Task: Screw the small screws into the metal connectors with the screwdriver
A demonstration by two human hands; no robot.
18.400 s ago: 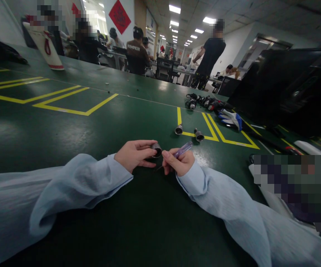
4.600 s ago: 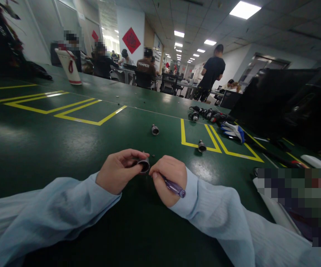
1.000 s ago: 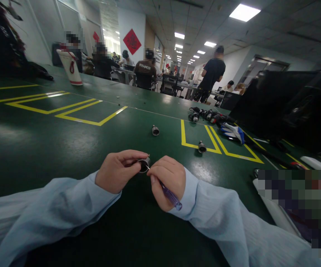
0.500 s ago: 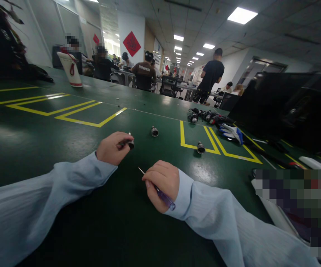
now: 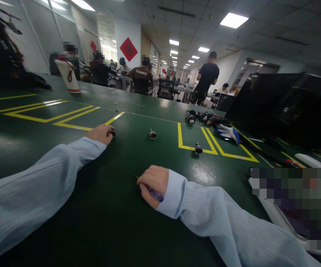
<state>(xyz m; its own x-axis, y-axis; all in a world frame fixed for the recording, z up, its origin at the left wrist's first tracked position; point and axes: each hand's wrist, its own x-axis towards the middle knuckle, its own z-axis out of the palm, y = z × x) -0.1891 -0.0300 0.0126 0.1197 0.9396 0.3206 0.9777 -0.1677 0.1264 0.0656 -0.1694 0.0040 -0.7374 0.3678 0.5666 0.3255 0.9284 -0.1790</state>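
Observation:
My left hand (image 5: 99,134) is closed round a small dark metal cup-shaped fitting (image 5: 112,132), mostly hidden by the fingers, low over the green table (image 5: 116,207). I cannot tell whether the fitting touches the tabletop. In my right hand (image 5: 155,180) is a small screwdriver (image 5: 156,194) with a clear purple handle, its thin shaft pointing left past the fingertips. Beyond the hands stands a similar metal fitting (image 5: 152,134) with a narrow top. Another such fitting (image 5: 198,149) sits farther right, at a yellow tape line.
Yellow tape outlines (image 5: 179,137) mark the tabletop. At the back left stands a white paper cup (image 5: 68,77). Dark metal parts (image 5: 191,118) and blue-and-white gloves (image 5: 228,132) lie at the right, before a black case (image 5: 271,104). People sit and stand farther off.
My left hand has moved left and away from me with the fitting, apart from my right hand. My right hand keeps the screwdriver and has shifted slightly left.

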